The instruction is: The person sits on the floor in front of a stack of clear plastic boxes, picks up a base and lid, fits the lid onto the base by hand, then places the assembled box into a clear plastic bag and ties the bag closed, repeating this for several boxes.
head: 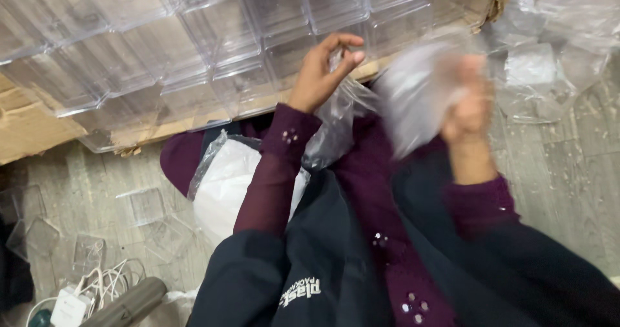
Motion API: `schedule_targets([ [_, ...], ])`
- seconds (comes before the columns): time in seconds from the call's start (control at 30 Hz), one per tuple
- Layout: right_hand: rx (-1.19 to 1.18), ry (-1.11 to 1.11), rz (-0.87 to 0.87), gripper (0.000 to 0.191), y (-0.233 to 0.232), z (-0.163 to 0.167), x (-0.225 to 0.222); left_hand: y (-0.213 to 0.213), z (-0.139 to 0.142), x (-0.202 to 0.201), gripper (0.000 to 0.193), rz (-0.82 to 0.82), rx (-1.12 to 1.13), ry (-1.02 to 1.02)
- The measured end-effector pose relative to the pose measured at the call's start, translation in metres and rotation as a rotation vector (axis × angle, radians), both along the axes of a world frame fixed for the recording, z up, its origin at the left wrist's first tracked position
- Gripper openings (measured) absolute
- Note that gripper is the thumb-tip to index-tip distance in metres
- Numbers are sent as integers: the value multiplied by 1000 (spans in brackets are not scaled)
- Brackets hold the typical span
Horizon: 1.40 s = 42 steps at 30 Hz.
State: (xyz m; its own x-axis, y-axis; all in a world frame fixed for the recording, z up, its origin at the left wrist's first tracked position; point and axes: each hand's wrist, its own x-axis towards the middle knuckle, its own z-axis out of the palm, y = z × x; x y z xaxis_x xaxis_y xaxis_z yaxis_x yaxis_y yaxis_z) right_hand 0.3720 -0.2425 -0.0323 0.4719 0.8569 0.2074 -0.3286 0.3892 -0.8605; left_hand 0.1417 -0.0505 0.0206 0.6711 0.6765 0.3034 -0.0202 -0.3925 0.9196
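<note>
My left hand [323, 68] is raised in front of me, with thumb and fingers pinching the top of a thin clear plastic bag [336, 117] that hangs down over my lap. My right hand [468, 107] is blurred with motion and grips a clear plastic piece [416, 91], whose shape I cannot tell. Both sleeves are dark maroon under a dark blue vest.
A large tray of clear plastic boxes [194, 36] rests on cardboard [32, 130] ahead. A white bag [226, 185] lies by my left knee. Loose clear boxes [145, 204], a white charger with cables [71, 304] and a grey tube [129, 304] sit on the floor at left. More clear plastic wrap [549, 62] lies at right.
</note>
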Motion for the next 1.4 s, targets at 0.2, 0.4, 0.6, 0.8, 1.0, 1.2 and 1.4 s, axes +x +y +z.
schedule_targets([
  [0.2, -264, 340, -983, 47, -40, -45, 138, -4, -10, 0, 30, -145, -174, -34],
  [0.4, -255, -173, -954, 37, -2, -37, 105, -6, -3, 1, 37, -319, -271, -97],
  [0.6, 35, -335, -10, 45, 33, 26, -22, -16, 10, 3, 31, -488, -299, -182],
  [0.8, -272, -284, 229, 26, 49, 58, -53, -18, 12, 2, 23, -147, -21, 22],
  [1.0, -359, -623, 22, 10, 36, 52, -51, -27, -18, 14, 22, -118, -200, -131],
  [1.2, -243, -84, 58, 10, 38, 27, -43, -31, -33, 15, 26, -197, -422, -65],
  [1.4, -249, 256, 431, 26, 17, 12, -9, -15, -26, 3, 32, -340, -782, -280],
])
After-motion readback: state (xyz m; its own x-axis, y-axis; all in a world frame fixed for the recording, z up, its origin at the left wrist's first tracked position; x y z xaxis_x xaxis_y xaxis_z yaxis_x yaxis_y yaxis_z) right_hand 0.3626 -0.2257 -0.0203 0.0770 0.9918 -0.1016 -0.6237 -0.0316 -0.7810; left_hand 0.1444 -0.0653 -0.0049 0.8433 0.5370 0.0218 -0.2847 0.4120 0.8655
